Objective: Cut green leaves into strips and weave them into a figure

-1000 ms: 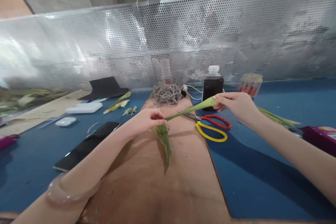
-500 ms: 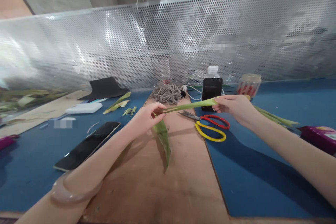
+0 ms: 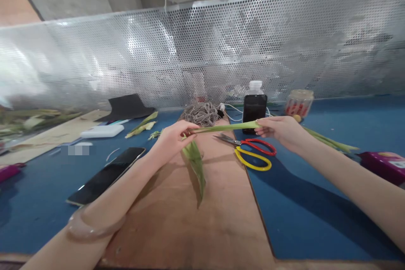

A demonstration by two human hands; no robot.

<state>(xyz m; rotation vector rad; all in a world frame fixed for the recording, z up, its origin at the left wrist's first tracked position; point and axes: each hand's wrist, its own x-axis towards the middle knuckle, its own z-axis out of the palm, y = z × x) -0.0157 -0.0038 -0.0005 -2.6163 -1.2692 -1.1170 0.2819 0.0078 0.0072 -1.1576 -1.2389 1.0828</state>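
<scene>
A long green leaf strip [image 3: 229,127] is stretched level between both hands above a wooden board [image 3: 221,202]. My left hand [image 3: 177,137] pinches its left end, and a wider leaf part [image 3: 196,162] hangs down below those fingers. The strip's right end is pinched in my right hand [image 3: 275,130]. Scissors [image 3: 255,155] with one red and one yellow handle lie under the strip, near my right hand, blades pointing left. Behind the strip sits a tangled bundle of grey cord [image 3: 202,113].
A phone [image 3: 107,175] lies beside my left forearm; another phone [image 3: 255,109] leans upright on a bottle [image 3: 255,86]. Further right are a jar [image 3: 299,103], green stalks [image 3: 332,141] and a purple packet [image 3: 384,166]. A white box [image 3: 103,131] rests at left.
My left hand has shifted slightly left with its end of the strip. The strip looks straighter and closer to level. My right hand has barely moved.
</scene>
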